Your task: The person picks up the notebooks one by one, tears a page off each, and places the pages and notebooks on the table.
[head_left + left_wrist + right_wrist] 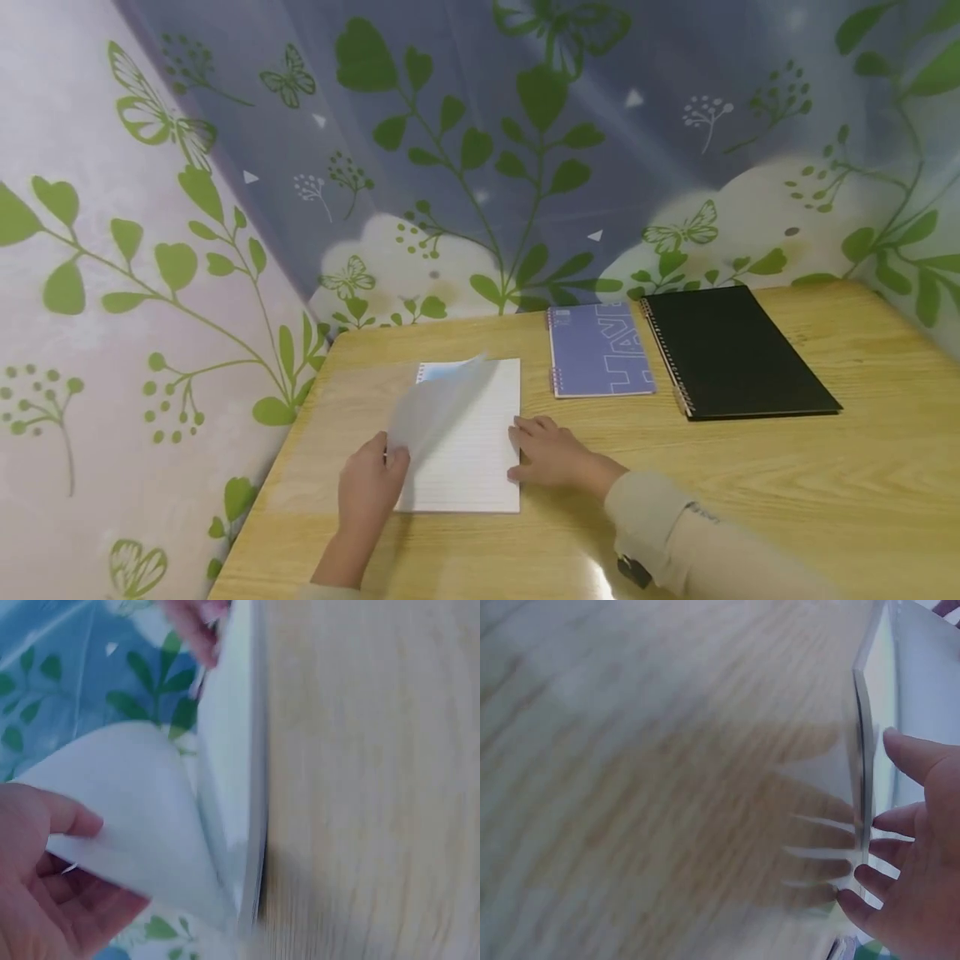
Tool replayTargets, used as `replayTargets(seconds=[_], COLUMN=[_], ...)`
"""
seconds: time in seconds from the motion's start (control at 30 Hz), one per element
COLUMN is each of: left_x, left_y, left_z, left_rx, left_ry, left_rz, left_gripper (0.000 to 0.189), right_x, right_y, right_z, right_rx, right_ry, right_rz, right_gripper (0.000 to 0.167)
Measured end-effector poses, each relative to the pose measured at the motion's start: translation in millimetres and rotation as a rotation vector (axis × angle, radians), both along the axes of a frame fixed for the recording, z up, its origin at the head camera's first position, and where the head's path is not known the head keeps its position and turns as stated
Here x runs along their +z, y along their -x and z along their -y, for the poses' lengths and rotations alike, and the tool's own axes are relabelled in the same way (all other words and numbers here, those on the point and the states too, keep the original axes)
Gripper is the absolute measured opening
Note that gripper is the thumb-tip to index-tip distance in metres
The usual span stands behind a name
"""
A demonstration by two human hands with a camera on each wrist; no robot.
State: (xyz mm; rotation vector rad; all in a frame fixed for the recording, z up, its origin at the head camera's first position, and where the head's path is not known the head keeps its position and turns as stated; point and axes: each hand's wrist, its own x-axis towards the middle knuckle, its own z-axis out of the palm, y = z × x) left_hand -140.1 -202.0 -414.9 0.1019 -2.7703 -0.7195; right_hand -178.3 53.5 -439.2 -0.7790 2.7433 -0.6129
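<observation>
A lined spiral notebook (pixel 472 475) lies open on the wooden table, its coil along the left side. My left hand (pixel 370 487) pinches the free edge of a pale sheet (pixel 426 421) between thumb and fingers. Lifted off the lined page, that sheet bends over toward the coil side; the left wrist view shows the thumb on one face and the fingers behind it. At the notebook's right edge rests my right hand (pixel 553 452), fingers spread. In the right wrist view its fingertips (pixel 862 874) touch the edge and the thumb reaches over the page.
A purple spiral notebook (pixel 596 358) lies closed behind and to the right of my right hand. Beside it is a larger black spiral notebook (pixel 738 354). A leaf-patterned curtain (pixel 465 167) borders the wooden table (pixel 750 492) at the back and left.
</observation>
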Motion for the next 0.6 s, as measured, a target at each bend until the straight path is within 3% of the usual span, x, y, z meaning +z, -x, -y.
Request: replayTargets(seconds=[0.23, 0.5, 0.6], left_x=[2.7, -6.7, -10.6], left_y=[3.1, 0.2, -3.4], left_z=[27.0, 48.8, 55.1], left_rx=[0.167, 0.261, 0.304], left_ry=[-0.195, -0.406, -0.448], left_rz=[0.022, 0.034, 0.053], left_gripper=[0.028, 0.036, 0.038], right_x=[-6.1, -6.2, -9.0], right_y=[0.8, -0.4, -0.8], right_z=[6, 3, 4], right_rx=[-0.032, -0.032, -0.025], right_ry=[-0.049, -0.047, -0.048], right_rz=[-0.009, -0.018, -0.030], right_gripper=[0.070, 0.070, 0.070])
